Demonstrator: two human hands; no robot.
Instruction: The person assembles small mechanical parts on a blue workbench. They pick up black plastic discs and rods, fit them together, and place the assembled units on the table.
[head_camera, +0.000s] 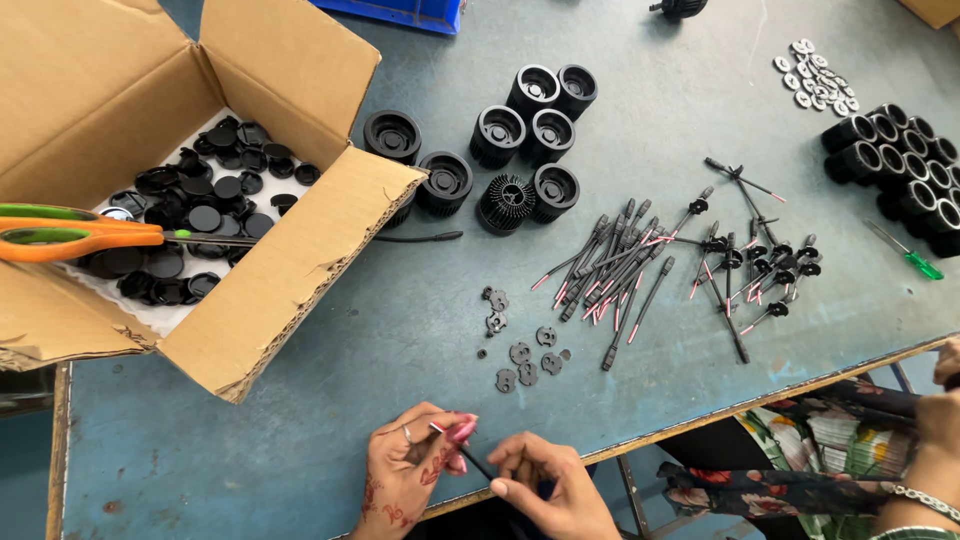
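The head camera looks down on a blue-grey surface (330, 400) strewn with small black parts. At the near edge, the left hand (405, 478) and the right hand (550, 490) meet over one thin black cable (470, 458) with a red-and-white tip. The left hand's fingers (455, 432) are clamped on the tip end of the cable, thumb and forefinger pinched together; the right hand's fingers (510, 480) are closed on its lower end, so the cable runs slantwise between the two hands, just above the surface edge.

Just beyond the hands lies a loose cluster of small flat black discs (522, 350). To the right of them sits a heap of black cables with pink ends (615, 270), and further right a second group of cables already carrying round black collars (765, 265). Behind these, near the middle, stand several black finned round housings (520, 140), some upright, some tipped. A packed row of similar housings (900, 165) lies at the far right, with a green-handled screwdriver (910, 255) just beside it and a small pile of white rings (815, 75) beyond.

On the left, an open cardboard box (290, 260) holds black round caps (200, 210); orange-handled scissors (80, 238) lie across its opening. At the lower right, another person's hand (945, 420) and floral sleeve (800, 470) show past the surface edge.
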